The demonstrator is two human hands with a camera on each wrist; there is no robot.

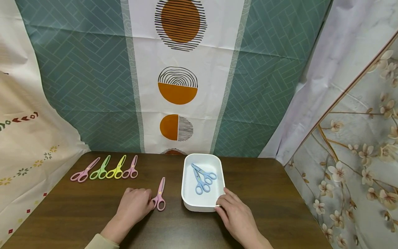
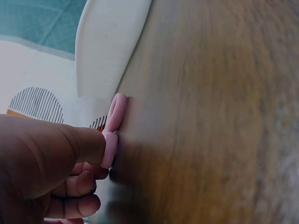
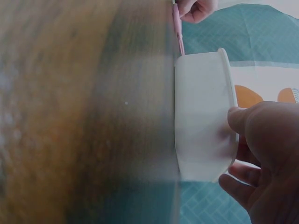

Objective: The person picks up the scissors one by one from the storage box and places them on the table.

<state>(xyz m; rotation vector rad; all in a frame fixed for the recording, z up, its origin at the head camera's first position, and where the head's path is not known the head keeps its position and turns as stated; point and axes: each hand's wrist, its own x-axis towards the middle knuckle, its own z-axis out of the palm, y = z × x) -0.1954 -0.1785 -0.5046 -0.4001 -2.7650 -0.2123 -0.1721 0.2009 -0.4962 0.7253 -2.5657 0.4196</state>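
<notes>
My left hand [image 1: 135, 204] pinches one handle loop of a pair of pink scissors [image 1: 159, 197] that lies on the table, blades pointing away from me. In the left wrist view the thumb presses on the pink handle [image 2: 110, 149] and the other fingers curl below it. My right hand [image 1: 235, 215] grips the near right corner of a white plastic bin [image 1: 199, 208]. Its thumb rests on the outside near the rim in the right wrist view. Two pairs of blue scissors [image 1: 201, 182] lie crossed inside the bin.
At the back left of the brown table [image 1: 248, 176] stand in a row pink scissors [image 1: 86, 171], green scissors [image 1: 103, 169], yellow scissors [image 1: 118, 168] and another pink pair [image 1: 132, 168]. A patterned curtain [image 1: 264, 86] hangs behind the table's far edge.
</notes>
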